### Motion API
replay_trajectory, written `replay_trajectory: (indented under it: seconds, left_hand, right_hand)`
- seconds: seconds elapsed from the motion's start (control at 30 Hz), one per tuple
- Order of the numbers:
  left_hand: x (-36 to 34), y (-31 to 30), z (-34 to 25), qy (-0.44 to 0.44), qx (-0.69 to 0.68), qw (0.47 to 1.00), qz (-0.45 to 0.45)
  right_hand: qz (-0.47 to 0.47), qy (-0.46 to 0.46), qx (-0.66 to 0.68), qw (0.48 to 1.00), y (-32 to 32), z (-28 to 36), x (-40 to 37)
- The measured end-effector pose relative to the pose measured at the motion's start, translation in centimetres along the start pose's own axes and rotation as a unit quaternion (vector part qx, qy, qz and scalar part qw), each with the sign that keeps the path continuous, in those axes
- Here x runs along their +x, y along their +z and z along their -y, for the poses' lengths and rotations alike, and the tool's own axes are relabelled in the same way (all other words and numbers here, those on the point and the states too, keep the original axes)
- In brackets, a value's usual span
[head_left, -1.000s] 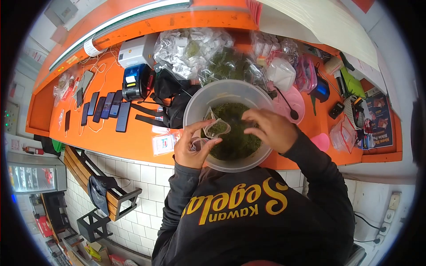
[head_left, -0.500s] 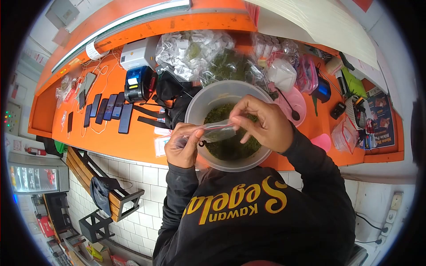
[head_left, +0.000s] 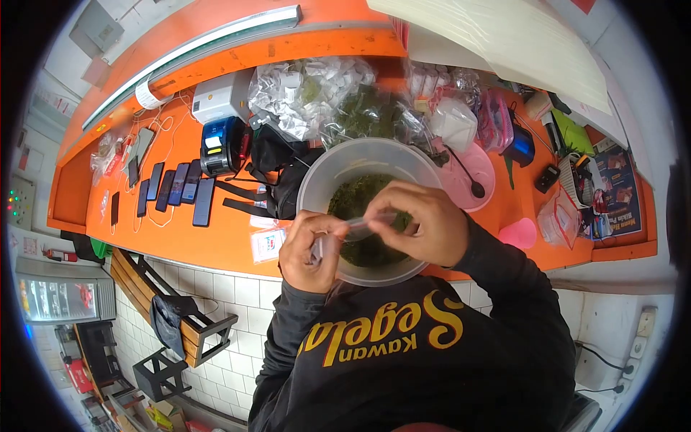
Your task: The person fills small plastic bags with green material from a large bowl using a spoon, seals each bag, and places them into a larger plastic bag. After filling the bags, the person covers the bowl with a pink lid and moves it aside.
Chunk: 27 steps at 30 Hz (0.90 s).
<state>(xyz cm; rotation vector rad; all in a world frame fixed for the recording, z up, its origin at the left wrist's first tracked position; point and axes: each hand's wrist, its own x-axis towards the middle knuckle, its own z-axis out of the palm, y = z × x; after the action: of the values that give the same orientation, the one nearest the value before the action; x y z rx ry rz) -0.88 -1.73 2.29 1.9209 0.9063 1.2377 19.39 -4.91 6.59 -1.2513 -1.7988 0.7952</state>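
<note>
Over a large translucent plastic tub [head_left: 317, 176], my left hand [head_left: 311, 252] and my right hand [head_left: 425, 223] are close together. Stretched between them is a small clear zip bag [head_left: 358, 229], its top edge pinched at the left by my left fingers and at the right by my right thumb and fingertips. My left palm hides much of the bag. Below, inside the tub, lies a mass of chopped green leafy material [head_left: 360, 189], partly covered by my hands.
Behind the tub are filled clear bags of green stuff [head_left: 363, 111] and a heap of white packets [head_left: 288, 86]. A pink basin [head_left: 468, 165] with a dark spoon [head_left: 471, 180] stands right; a black bag [head_left: 277, 162] and several phones [head_left: 180, 183] lie left on the orange counter [head_left: 173, 241].
Both hands have come closer together and slightly lower. The bag's edge, earlier stretched wide between them, now shows as a short span, with my left fingers curled more tightly.
</note>
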Motion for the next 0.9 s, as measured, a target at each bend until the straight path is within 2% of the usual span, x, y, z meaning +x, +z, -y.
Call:
replay_trajectory:
  seconds: [0.07, 0.13, 0.2, 0.27, 0.3, 0.33, 0.37, 0.4, 0.43, 0.47, 0.57, 0.6, 0.63, 0.67, 0.7, 0.73, 0.77, 0.8, 0.83, 0.87, 0.9]
  left_hand:
    - [0.1, 0.5, -0.3, -0.005, -0.026, 1.0, 0.008]
    - [0.2, 0.4, -0.1, 0.038, 0.006, 0.998, 0.054]
    - [0.3, 0.8, -0.1, 0.041, 0.017, 0.998, 0.054]
    - [0.7, 1.4, -0.3, -0.08, -0.081, 0.993, 0.013]
    - [0.4, 1.6, 2.1, -0.04, -0.053, 0.998, 0.013]
    - [0.6, 1.3, 2.5, -0.042, -0.053, 0.998, 0.013]
    - [0.8, 1.1, 2.8, -0.128, -0.222, 0.967, 0.003]
    - [1.0, 0.7, 3.0, -0.21, -0.382, 0.9, -0.009]
    - [1.2, 0.0, 3.1, -0.237, -0.378, 0.895, 0.027]
    - [1.3, 0.0, 2.8, -0.234, -0.377, 0.896, 0.025]
    - [1.2, 0.2, 1.6, -0.258, -0.382, 0.886, -0.048]
    - [1.0, 0.3, 1.8, -0.257, -0.382, 0.886, -0.049]
    - [0.9, 0.5, 2.1, -0.221, -0.329, 0.916, -0.065]
    - [0.7, 0.7, 2.3, -0.184, -0.273, 0.941, -0.081]
    - [0.6, 0.6, 0.9, -0.228, -0.361, 0.901, -0.073]
    - [0.6, 0.3, 1.1, -0.229, -0.36, 0.901, -0.074]
    - [0.6, -0.1, 1.4, -0.182, -0.287, 0.939, -0.055]
    - [0.5, -0.3, 1.7, -0.132, -0.212, 0.968, -0.034]
    - [0.4, -0.4, 2.2, -0.112, -0.188, 0.975, -0.038]
    - [0.5, -0.7, 2.0, -0.113, -0.188, 0.975, -0.037]
    - [0.5, -1.3, 1.7, -0.134, -0.123, 0.983, 0.021]
  right_hand:
    - [0.005, -0.026, -0.003, 1.0, 0.3, 0.1, -0.2]
    - [0.014, -0.02, -0.02, 1.0, 0.4, 0.4, -0.2]
    - [0.019, -0.047, -0.041, 0.998, 0.2, -0.1, 0.3]
    - [0.025, -0.074, -0.063, 0.995, -0.3, -0.3, 1.1]
    - [-0.008, -0.08, -0.113, 0.99, -0.9, 0.0, 1.6]
    - [-0.041, -0.085, -0.163, 0.982, -1.4, 0.4, 2.1]
    - [-0.041, -0.085, -0.162, 0.982, -2.1, 0.9, 2.8]
    - [-0.141, -0.114, -0.249, 0.951, -2.8, 1.5, 3.6]
    - [-0.238, -0.141, -0.332, 0.902, -3.1, 1.8, 4.1]
    - [-0.238, -0.144, -0.331, 0.902, -2.8, 1.9, 4.2]
    - [-0.101, -0.165, -0.202, 0.96, -0.2, 0.8, 3.7]
    - [-0.101, -0.166, -0.201, 0.96, 1.0, 0.3, 3.2]
    - [-0.02, -0.088, -0.057, 0.994, 2.1, -0.1, 2.8]
    - [0.063, -0.007, 0.09, 0.994, 2.7, -0.5, 2.6]
    - [0.065, -0.007, 0.091, 0.994, 3.0, -1.1, 2.5]
    - [0.036, 0.008, 0.147, 0.988, 3.2, -1.6, 2.5]
    - [0.006, 0.023, 0.202, 0.979, 3.1, -2.0, 2.4]
    - [0.006, 0.024, 0.203, 0.979, 2.5, -1.8, 2.5]
    - [-0.004, -0.037, 0.087, 0.995, 1.6, -1.4, 2.7]
    - [-0.014, -0.098, -0.03, 0.995, 0.8, -1.2, 2.8]
    - [-0.001, -0.121, -0.072, 0.99, 0.5, -1.2, 2.8]
